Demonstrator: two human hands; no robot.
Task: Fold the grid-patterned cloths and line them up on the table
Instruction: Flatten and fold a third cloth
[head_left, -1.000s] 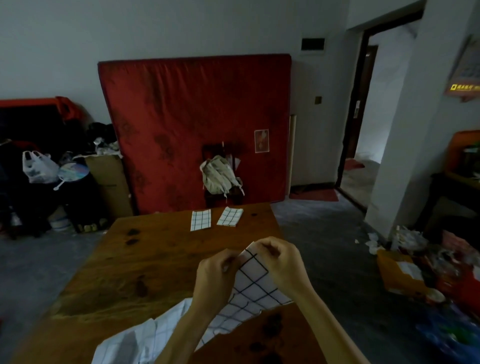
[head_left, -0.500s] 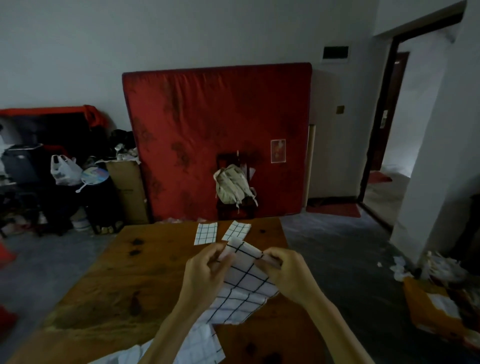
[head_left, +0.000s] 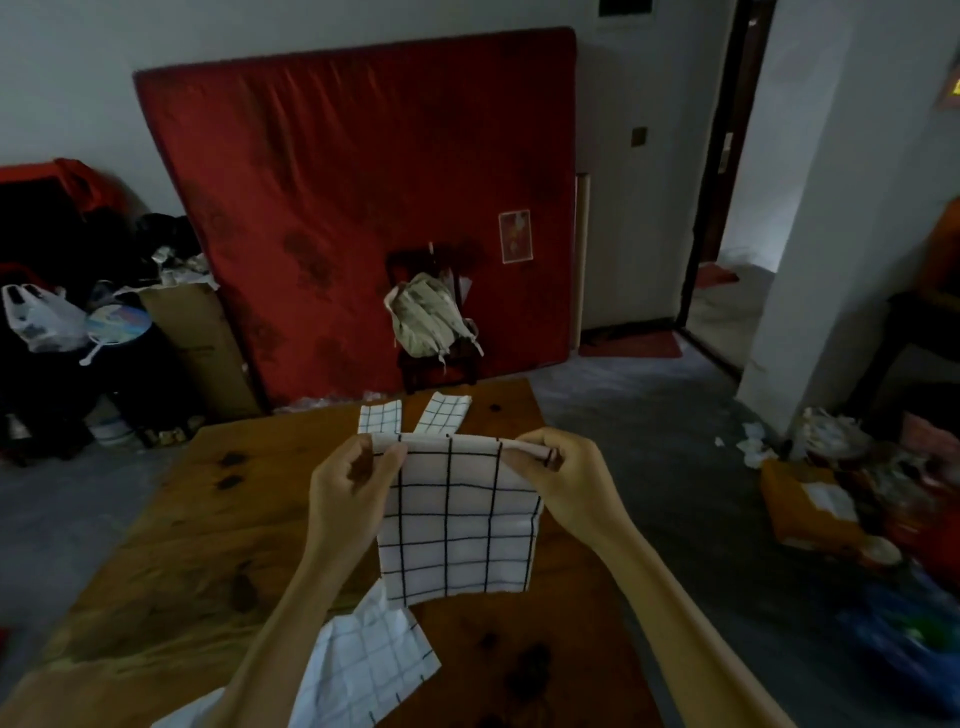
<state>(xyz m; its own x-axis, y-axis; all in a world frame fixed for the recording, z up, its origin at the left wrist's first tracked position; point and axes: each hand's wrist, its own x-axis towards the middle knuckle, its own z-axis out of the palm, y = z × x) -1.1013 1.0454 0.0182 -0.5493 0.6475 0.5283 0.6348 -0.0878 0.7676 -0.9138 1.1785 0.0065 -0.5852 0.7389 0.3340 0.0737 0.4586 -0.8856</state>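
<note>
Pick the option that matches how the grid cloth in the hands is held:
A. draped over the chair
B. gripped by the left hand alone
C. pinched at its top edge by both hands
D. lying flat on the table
C: the left hand and right hand each pinch a top corner of the held cloth, which hangs above the table.

The held cloth (head_left: 457, 519) hides the near ends of the two folded cloths (head_left: 381, 418) at the far end of the table (head_left: 197, 519). The left hand's (head_left: 348, 486) fingers (head_left: 387, 457) cover that cloth's left top corner. The loose cloth (head_left: 363, 660) nearer the person on the table is partly hidden by the left forearm and cut off by the bottom edge. Right of the table, the floor clutter (head_left: 857, 493) is blurred beyond telling.
</note>
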